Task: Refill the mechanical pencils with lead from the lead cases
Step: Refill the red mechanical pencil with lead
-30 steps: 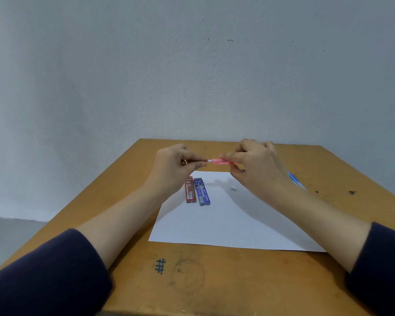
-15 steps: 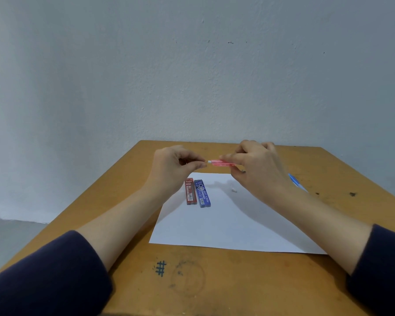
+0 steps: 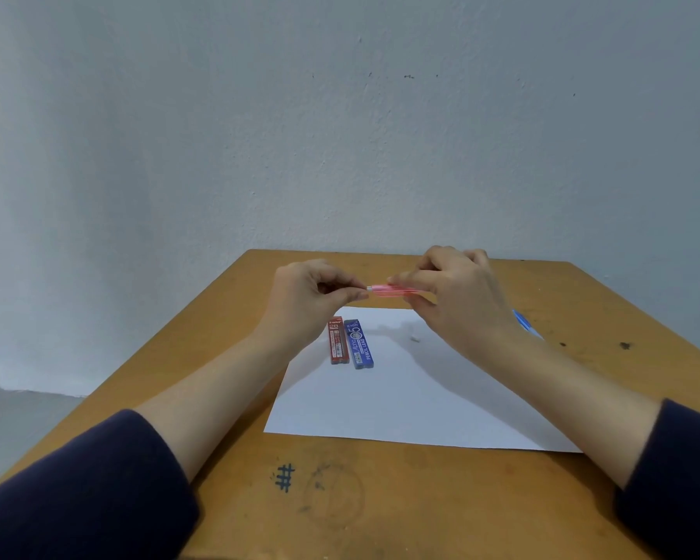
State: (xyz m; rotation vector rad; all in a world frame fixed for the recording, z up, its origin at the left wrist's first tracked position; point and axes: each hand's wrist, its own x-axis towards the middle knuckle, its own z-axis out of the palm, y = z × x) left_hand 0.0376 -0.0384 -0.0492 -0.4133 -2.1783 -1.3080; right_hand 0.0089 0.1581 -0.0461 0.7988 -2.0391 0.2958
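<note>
Holding the pink mechanical pencil (image 3: pixel 384 289) level above the sheet of white paper (image 3: pixel 401 398), the right hand (image 3: pixel 457 301) grasps its barrel between thumb and fingers. The white end points toward the left hand (image 3: pixel 312 301). The left hand has thumb and forefinger pinched together just at that end. If a lead is between them it is too thin to see, so I cannot tell what it grasps.

The main risk, in my judgement, is at this opening. A lead is brittle, and if it meets the rim at an angle it can snap or slip out and fall. Both hands are in the air without support, so a little shake is enough to miss the hole.

A small white piece (image 3: pixel 415 339), maybe the eraser or cap, lies loose on the paper; a careless wrist could sweep it off the wooden table (image 3: pixel 421 499). The red lead case (image 3: pixel 339 343) and the blue lead case (image 3: pixel 360 345) lie side by side on the paper. The blue mechanical pencil (image 3: pixel 523 320) lies behind the right forearm, partly hidden.
</note>
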